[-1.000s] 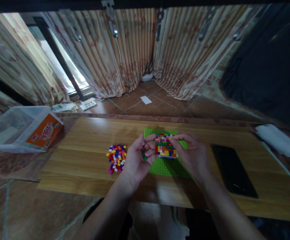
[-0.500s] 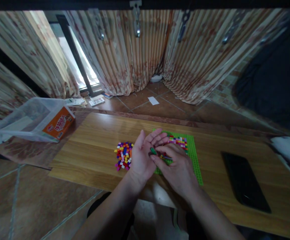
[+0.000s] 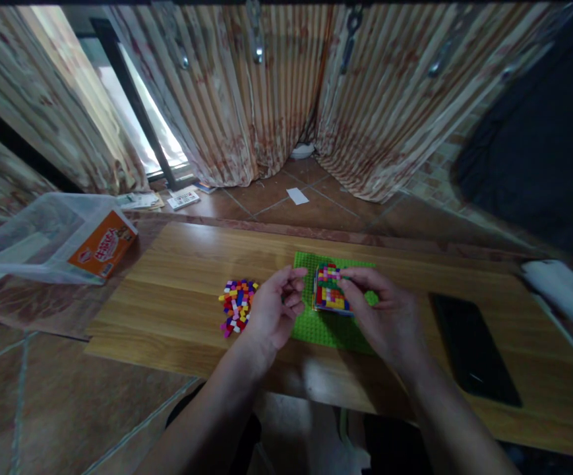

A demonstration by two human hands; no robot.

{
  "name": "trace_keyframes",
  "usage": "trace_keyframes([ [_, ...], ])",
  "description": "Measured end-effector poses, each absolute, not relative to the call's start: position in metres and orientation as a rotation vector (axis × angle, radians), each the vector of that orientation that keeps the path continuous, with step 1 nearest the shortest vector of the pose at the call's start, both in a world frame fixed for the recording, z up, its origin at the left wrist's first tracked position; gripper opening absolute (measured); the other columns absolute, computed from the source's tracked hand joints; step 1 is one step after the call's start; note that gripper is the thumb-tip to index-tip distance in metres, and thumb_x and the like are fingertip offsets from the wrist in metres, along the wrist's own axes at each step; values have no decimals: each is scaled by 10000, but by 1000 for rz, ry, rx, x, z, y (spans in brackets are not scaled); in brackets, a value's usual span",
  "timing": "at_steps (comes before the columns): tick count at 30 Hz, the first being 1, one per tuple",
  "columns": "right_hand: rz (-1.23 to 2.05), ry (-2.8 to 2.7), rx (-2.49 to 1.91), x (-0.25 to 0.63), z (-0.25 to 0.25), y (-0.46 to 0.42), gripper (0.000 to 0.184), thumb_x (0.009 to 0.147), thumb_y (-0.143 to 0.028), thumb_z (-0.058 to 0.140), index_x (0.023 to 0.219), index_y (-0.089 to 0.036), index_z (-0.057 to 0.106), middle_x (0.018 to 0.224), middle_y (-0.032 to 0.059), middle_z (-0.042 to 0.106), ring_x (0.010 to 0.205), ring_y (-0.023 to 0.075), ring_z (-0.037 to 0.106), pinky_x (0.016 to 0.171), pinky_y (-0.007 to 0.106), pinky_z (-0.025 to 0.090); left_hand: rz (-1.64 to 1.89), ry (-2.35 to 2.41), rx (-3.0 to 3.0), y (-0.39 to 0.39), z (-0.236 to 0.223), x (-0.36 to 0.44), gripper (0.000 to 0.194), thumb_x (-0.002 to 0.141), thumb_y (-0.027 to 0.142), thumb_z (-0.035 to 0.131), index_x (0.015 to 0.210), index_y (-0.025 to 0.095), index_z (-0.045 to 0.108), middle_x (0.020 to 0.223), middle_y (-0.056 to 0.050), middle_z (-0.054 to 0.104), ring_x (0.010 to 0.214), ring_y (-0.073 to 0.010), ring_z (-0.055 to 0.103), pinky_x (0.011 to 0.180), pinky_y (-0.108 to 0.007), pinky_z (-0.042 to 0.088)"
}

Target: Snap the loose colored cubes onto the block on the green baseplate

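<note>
On the green studded baseplate (image 3: 306,326) stands a block built of multicoloured toy bricks (image 3: 333,297), with green, red, yellow and pink on its top. My right hand (image 3: 390,313) reaches over its right side, thumb and forefinger pinched on a small green brick (image 3: 344,282) at the top, partly hidden by the fingers. To the left of the block, my left hand (image 3: 273,310) hovers palm inward, its fingers curled. What lies inside it is hidden. Beside that hand, a pile of loose toy bricks (image 3: 237,305) lies on the wooden board.
A black phone-like slab (image 3: 474,346) lies right of the baseplate on the wooden board (image 3: 167,290). At the left stands a clear plastic bin (image 3: 43,231) with an orange label. Papers (image 3: 184,198) lie on the floor beyond, before striped curtains (image 3: 237,99).
My right hand has left my left palm, moving right onto the brick block. My left hand has turned, curled its fingers and drawn slightly left, uncovering the block and baseplate. The view has shifted slightly.
</note>
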State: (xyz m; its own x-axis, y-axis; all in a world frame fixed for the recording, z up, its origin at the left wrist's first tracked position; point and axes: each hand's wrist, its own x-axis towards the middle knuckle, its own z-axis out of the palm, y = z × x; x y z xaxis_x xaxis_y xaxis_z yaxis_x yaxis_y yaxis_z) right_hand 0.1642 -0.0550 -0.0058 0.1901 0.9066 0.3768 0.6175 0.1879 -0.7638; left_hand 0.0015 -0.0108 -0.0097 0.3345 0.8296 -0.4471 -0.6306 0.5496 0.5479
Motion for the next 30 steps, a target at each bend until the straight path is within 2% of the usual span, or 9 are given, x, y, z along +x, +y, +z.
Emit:
trace_keyframes([
  [2, 356, -1486, -1551, 180, -6, -54, 166, 902, -356, 582, 959, -245, 692, 937, 36, 746, 825, 205, 700, 744, 342, 541, 900, 799, 398, -12, -11, 1, 174, 773, 266, 667, 826, 103, 694, 560, 67, 421, 418, -15, 210, 413, -186, 169],
  [5, 321, -1486, -1590, 196, -4, -54, 190, 908, -381, 583, 986, -238, 680, 936, 49, 746, 852, 222, 706, 764, 365, 540, 833, 840, 574, -15, -11, 3, 212, 743, 310, 701, 833, 119, 703, 540, 69, 408, 425, -22, 217, 426, -205, 123],
  [8, 304, -1546, -1567, 195, -7, -55, 150, 914, -342, 582, 969, -253, 689, 961, 46, 734, 918, 223, 686, 853, 404, 521, 820, 912, 708, -18, -9, 7, 232, 703, 344, 743, 769, 126, 694, 542, 59, 433, 437, -26, 250, 439, -219, 117],
  [13, 296, -1642, -1541, 178, -22, -56, 97, 873, -303, 645, 893, -294, 739, 1191, 48, 645, 1145, 251, 570, 1009, 480, 435, 817, 978, 929, -18, -13, 13, 232, 732, 369, 700, 679, 145, 671, 516, 53, 436, 450, -46, 288, 447, -229, 150],
  [19, 313, -1500, -1617, 173, -40, -54, 94, 840, -300, 663, 852, -292, 755, 1255, 66, 589, 1214, 287, 503, 1040, 538, 393, 782, 972, 1154, -18, -25, 18, 218, 793, 322, 620, 824, 144, 741, 516, 45, 466, 482, -75, 340, 468, -231, 216],
  [26, 356, -1376, -1619, 176, -41, -52, 68, 802, -281, 669, 779, -265, 731, 1222, 67, 598, 1190, 277, 547, 1045, 530, 380, 724, 936, 1332, -21, -35, 21, 272, 845, 317, 563, 961, 153, 746, 527, 50, 467, 495, -94, 385, 503, -234, 292],
  [30, 407, -1337, -1583, 181, -38, -50, 70, 796, -274, 661, 816, -243, 721, 1180, 84, 625, 1177, 268, 571, 1039, 504, 393, 720, 925, 1360, -22, -38, 22, 303, 868, 327, 537, 1020, 153, 734, 532, 57, 447, 488, -94, 362, 494, -234, 279],
])
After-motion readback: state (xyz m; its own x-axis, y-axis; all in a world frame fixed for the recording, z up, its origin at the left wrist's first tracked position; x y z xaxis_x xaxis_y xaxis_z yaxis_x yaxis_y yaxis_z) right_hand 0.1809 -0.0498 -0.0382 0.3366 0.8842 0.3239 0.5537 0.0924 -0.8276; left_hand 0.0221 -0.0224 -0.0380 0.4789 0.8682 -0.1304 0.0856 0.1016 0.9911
